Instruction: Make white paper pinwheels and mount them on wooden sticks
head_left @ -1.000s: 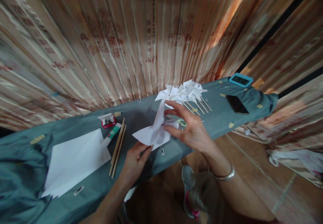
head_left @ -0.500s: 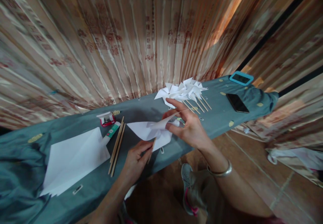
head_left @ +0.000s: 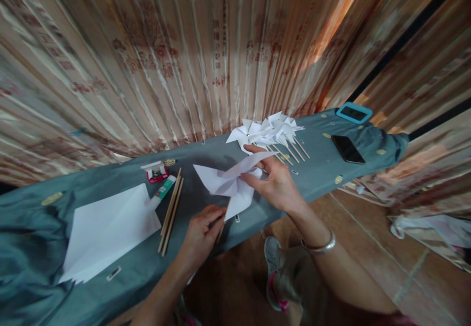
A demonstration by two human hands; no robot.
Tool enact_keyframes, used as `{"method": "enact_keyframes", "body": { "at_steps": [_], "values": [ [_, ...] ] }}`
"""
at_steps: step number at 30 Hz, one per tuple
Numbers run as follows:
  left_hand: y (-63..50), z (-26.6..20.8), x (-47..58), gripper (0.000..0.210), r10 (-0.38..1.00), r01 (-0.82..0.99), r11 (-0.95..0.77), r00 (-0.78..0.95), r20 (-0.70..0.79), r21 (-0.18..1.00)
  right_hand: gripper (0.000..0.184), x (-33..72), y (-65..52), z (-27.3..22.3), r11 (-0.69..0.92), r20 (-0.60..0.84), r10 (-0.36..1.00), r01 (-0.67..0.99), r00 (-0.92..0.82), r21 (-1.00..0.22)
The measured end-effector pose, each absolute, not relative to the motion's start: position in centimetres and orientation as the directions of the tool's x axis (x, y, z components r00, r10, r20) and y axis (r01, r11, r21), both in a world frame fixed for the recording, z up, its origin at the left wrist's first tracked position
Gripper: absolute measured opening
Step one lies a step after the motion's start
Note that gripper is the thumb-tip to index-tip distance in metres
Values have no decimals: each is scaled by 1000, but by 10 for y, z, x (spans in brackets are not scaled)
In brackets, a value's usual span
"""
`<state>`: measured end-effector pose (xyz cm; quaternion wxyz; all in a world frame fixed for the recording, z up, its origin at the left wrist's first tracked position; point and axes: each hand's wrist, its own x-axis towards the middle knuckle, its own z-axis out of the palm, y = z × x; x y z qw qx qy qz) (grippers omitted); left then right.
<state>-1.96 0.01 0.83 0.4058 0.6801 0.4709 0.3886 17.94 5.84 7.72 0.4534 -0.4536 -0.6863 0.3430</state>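
Note:
A white paper pinwheel (head_left: pixel 234 183) is held above the cloth-covered table, its blades folded toward the middle. My left hand (head_left: pixel 204 232) is closed around its thin wooden stick, most of which the fingers hide. On the right side, my right hand (head_left: pixel 271 181) grips one paper blade between thumb and fingers; a silver bangle circles that wrist. Several finished-looking white pinwheels (head_left: pixel 267 132) lie in a pile beyond my right hand, their sticks pointing toward me. Left of my left hand lie a few loose wooden sticks (head_left: pixel 171 213).
A stack of white paper (head_left: pixel 110 233) lies at the left, a glue stick (head_left: pixel 164 188) against its corner. Behind it sits an open red box (head_left: pixel 156 173) of small items. A black phone (head_left: pixel 348 149) and a blue-framed device (head_left: pixel 353 112) rest at the right end. A curtain hangs behind.
The pinwheel has turned, so its blades face more toward me. My right hand now pinches a blade that stretches further right. My left hand stays on the stick.

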Motion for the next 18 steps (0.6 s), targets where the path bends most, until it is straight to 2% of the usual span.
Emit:
{"method": "enact_keyframes", "body": {
  "at_steps": [11, 18],
  "values": [
    [-3, 8, -17, 23, 961, 328, -218, 239, 142, 919, 60, 177, 64, 65, 297, 273, 955, 316, -121, -901],
    [-2, 3, -17, 22, 967, 284, -178, 228, 114, 942, 61, 177, 62, 71, 318, 278, 944, 270, -175, -909]
  ]
}}
